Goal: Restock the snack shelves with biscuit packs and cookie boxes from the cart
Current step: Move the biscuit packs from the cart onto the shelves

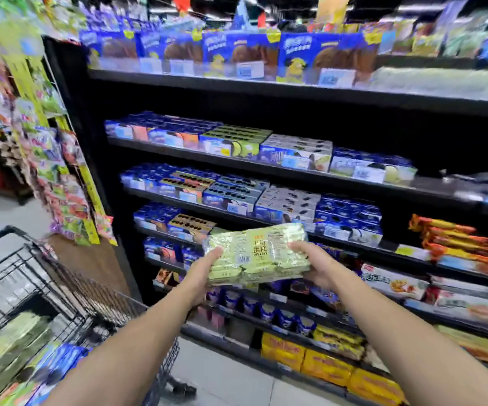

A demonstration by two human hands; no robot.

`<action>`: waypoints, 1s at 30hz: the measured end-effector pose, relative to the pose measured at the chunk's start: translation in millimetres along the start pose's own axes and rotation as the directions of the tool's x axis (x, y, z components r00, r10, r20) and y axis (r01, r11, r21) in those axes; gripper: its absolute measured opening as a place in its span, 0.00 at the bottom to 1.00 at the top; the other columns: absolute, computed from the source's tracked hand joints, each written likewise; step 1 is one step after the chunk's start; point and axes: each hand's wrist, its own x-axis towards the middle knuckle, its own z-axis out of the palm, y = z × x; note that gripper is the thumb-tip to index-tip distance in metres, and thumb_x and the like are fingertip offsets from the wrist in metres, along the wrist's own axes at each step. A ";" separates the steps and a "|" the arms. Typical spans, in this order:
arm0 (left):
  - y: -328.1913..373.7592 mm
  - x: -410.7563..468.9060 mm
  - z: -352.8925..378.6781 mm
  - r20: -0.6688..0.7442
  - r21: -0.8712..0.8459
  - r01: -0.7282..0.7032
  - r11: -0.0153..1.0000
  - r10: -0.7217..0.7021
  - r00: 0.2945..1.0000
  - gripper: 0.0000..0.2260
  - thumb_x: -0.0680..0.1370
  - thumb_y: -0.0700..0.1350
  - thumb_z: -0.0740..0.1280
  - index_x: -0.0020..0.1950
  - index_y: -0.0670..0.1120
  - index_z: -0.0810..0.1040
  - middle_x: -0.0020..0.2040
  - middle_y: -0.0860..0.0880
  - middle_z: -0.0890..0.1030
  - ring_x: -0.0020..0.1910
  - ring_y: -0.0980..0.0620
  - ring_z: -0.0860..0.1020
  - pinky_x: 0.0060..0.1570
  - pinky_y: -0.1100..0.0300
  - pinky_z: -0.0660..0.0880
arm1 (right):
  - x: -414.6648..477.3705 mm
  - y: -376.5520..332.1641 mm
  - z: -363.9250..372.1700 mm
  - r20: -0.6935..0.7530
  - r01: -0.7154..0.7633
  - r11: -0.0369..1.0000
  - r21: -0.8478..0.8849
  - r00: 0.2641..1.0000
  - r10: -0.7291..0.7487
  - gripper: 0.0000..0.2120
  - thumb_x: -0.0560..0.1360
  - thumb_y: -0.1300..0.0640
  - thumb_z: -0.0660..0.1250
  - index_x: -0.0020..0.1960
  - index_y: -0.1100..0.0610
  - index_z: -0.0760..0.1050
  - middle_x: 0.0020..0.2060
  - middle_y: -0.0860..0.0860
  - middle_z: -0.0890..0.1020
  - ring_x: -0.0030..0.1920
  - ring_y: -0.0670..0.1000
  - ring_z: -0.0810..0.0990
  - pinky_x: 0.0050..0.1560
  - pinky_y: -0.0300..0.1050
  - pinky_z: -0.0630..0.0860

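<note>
A stack of pale green biscuit packs [256, 253] is held level in front of the snack shelves [266, 171], at about the height of the lower shelves. My left hand [204, 269] grips its left end and my right hand [314, 263] grips its right end. The black wire cart [46, 288] stands at the lower left and holds more green packs [5, 344] and blue packs [61, 361]. Blue cookie boxes [289, 153] fill the middle shelves.
A hanging rack of snack bags [61, 177] runs down the shelf's left end. Orange packs [459, 244] lie on a shelf at the right, yellow packs [325, 364] on the bottom shelf. Part of a middle shelf at the right [453, 183] is bare. Light floor tiles [231, 376] lie below.
</note>
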 end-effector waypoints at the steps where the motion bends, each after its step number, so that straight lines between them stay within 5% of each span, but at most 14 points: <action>1: 8.4 -2.1 15.7 0.013 0.015 -0.020 1.000 0.020 1.000 0.20 0.80 0.57 0.66 0.62 0.44 0.81 0.54 0.43 0.86 0.54 0.43 0.84 0.62 0.46 0.76 | -11.4 -9.0 -15.0 -0.020 0.021 1.000 -0.006 1.000 -0.021 0.23 0.74 0.48 0.72 0.66 0.55 0.75 0.56 0.54 0.85 0.57 0.56 0.83 0.65 0.57 0.76; 6: 49.0 -16.8 83.8 0.090 0.095 -0.118 0.988 0.109 0.990 0.29 0.72 0.62 0.70 0.67 0.47 0.77 0.61 0.46 0.83 0.63 0.43 0.79 0.68 0.42 0.71 | -74.5 -51.0 -72.6 -0.097 0.169 0.986 0.007 0.981 -0.167 0.30 0.65 0.40 0.79 0.64 0.49 0.76 0.51 0.46 0.87 0.50 0.48 0.86 0.44 0.42 0.80; 9: 74.9 -24.8 114.2 0.216 0.095 -0.209 0.973 0.185 0.959 0.28 0.72 0.62 0.70 0.65 0.46 0.79 0.54 0.47 0.86 0.51 0.48 0.84 0.50 0.53 0.80 | -107.4 -73.3 -95.3 -0.165 0.258 0.963 -0.076 0.949 -0.267 0.49 0.51 0.31 0.81 0.67 0.50 0.76 0.60 0.50 0.83 0.62 0.54 0.80 0.64 0.55 0.75; 13: 118.8 -36.2 154.4 0.343 0.147 -0.353 0.924 0.287 0.895 0.39 0.59 0.72 0.75 0.64 0.54 0.77 0.64 0.53 0.79 0.65 0.49 0.75 0.71 0.47 0.66 | -146.2 -102.9 -124.5 -0.246 0.379 0.922 -0.075 0.889 -0.385 0.43 0.54 0.33 0.81 0.64 0.51 0.79 0.59 0.48 0.84 0.64 0.54 0.79 0.72 0.60 0.68; 17: 167.5 -49.4 197.2 0.407 0.137 -0.478 0.868 0.391 0.826 0.42 0.65 0.70 0.73 0.73 0.49 0.73 0.72 0.52 0.73 0.72 0.48 0.69 0.72 0.43 0.64 | -180.6 -139.8 -148.8 -0.333 0.474 0.880 -0.032 0.825 -0.456 0.38 0.60 0.41 0.79 0.66 0.55 0.78 0.56 0.49 0.86 0.57 0.52 0.84 0.58 0.49 0.77; 19: 190.8 -55.5 219.6 0.415 0.129 -0.523 0.842 0.434 0.800 0.40 0.68 0.69 0.72 0.74 0.49 0.72 0.71 0.52 0.72 0.72 0.49 0.68 0.70 0.47 0.64 | -196.6 -159.7 -162.3 -0.384 0.513 0.857 -0.033 0.786 -0.485 0.31 0.66 0.44 0.78 0.66 0.54 0.77 0.56 0.50 0.85 0.58 0.53 0.83 0.62 0.51 0.76; 24: 239.9 -70.8 282.1 0.410 0.123 -0.661 0.741 0.569 0.713 0.15 0.74 0.63 0.71 0.50 0.53 0.82 0.51 0.56 0.83 0.59 0.52 0.79 0.51 0.56 0.71 | -228.8 -204.9 -206.2 -0.477 0.594 0.801 -0.078 0.683 -0.553 0.18 0.75 0.49 0.74 0.62 0.53 0.78 0.57 0.51 0.84 0.54 0.52 0.83 0.53 0.52 0.77; 30: 285.1 -73.0 366.5 0.379 0.172 -0.730 0.661 0.640 0.669 0.20 0.75 0.65 0.68 0.47 0.47 0.75 0.42 0.53 0.75 0.43 0.53 0.73 0.47 0.54 0.70 | -250.4 -250.0 -269.4 -0.520 0.630 0.766 -0.128 0.615 -0.593 0.18 0.75 0.48 0.74 0.62 0.53 0.78 0.57 0.48 0.85 0.55 0.49 0.84 0.54 0.51 0.79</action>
